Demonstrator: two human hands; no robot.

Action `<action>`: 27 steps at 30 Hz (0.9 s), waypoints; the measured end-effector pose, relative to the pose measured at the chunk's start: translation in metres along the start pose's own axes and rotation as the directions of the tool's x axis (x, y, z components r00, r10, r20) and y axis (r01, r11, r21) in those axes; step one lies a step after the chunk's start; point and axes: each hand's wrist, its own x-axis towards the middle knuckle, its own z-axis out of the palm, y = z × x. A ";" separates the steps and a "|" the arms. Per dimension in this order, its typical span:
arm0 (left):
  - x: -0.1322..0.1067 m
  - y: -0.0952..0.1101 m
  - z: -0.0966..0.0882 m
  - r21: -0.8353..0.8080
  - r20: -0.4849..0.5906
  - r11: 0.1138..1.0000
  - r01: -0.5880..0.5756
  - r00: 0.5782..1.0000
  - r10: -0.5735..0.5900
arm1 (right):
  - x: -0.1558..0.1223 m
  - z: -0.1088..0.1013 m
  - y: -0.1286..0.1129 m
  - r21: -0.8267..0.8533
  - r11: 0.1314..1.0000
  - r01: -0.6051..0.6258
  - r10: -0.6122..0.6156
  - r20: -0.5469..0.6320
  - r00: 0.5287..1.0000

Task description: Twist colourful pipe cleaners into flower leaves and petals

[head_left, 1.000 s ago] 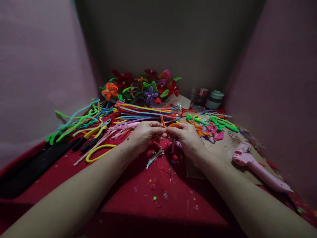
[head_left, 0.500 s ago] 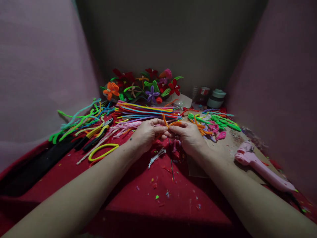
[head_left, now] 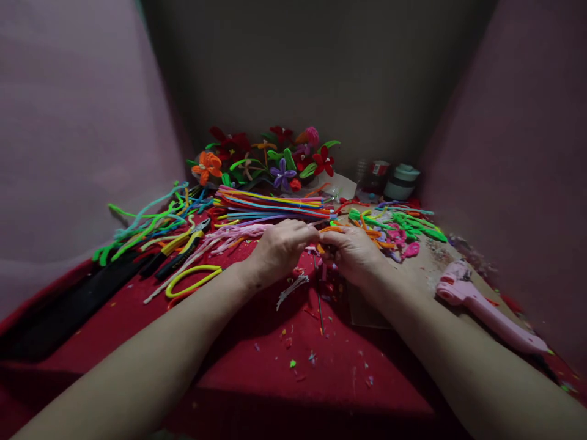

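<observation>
Both hands meet above the middle of the red-covered table. My right hand [head_left: 352, 249] is closed in a pinch on an orange pipe cleaner [head_left: 323, 249], which shows in part at its fingertips. My left hand [head_left: 288, 243], back upward, has its fingers closed against the right fingertips at the same pipe cleaner; its grip is mostly hidden behind the knuckles. Below the hands lie a bundle of short white stems [head_left: 292, 288] and a thin dark stick [head_left: 320, 299]. Behind them rests a bundle of multicoloured pipe cleaners [head_left: 275, 201].
Pliers [head_left: 186, 247], a yellow loop [head_left: 192, 281] and loose green pipe cleaners [head_left: 132, 226] lie to the left. At right, a pink glue gun [head_left: 490, 308] rests by a cardboard sheet [head_left: 417, 275]. Pipe-cleaner flowers [head_left: 282, 174] and a lidded jar [head_left: 402, 182] stand at the back.
My left hand has rolled over so its back faces up, covering more of the orange pipe cleaner. The upright orange end is no longer visible. My right hand stays nearly in place.
</observation>
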 end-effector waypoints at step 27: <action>0.003 0.008 -0.010 -0.090 0.243 0.936 0.339 0.919 -0.309 | -0.013 0.004 -0.004 -0.669 0.637 0.383 -0.456 0.074 0.887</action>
